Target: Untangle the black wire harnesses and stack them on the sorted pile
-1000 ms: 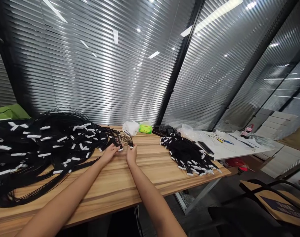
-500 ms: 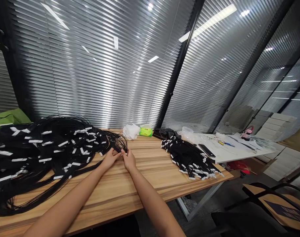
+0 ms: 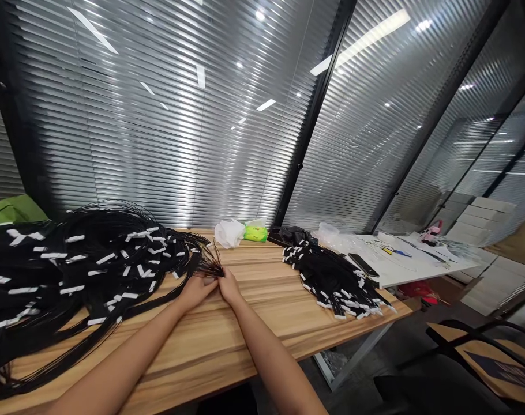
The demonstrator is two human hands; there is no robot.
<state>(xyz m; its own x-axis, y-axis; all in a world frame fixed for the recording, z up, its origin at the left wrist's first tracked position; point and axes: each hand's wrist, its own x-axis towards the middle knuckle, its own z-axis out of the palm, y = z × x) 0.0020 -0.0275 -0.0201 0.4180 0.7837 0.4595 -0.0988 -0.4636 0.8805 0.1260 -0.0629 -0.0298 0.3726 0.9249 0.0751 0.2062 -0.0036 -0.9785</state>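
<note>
A large tangle of thin black cables with white tags (image 3: pixel 85 271) covers the left half of the wooden table (image 3: pixel 245 328). My left hand (image 3: pixel 196 290) and my right hand (image 3: pixel 228 286) meet at the tangle's right tip, fingers pinched together on a small bunch of black cable ends (image 3: pixel 210 268). A second, neater pile of tagged black cables (image 3: pixel 336 279) lies on the table to the right, apart from both hands.
A white tissue wad (image 3: pixel 229 232) and a green packet (image 3: pixel 255 233) sit at the table's back edge. A white table (image 3: pixel 413 262) on the right carries a black phone (image 3: pixel 363 264) and papers. Blinds stand behind; a chair (image 3: pixel 461 369) is at the lower right.
My hands have come together and drawn slightly toward me. The loop of cable ends they held spread out is now gathered into a tight bunch.
</note>
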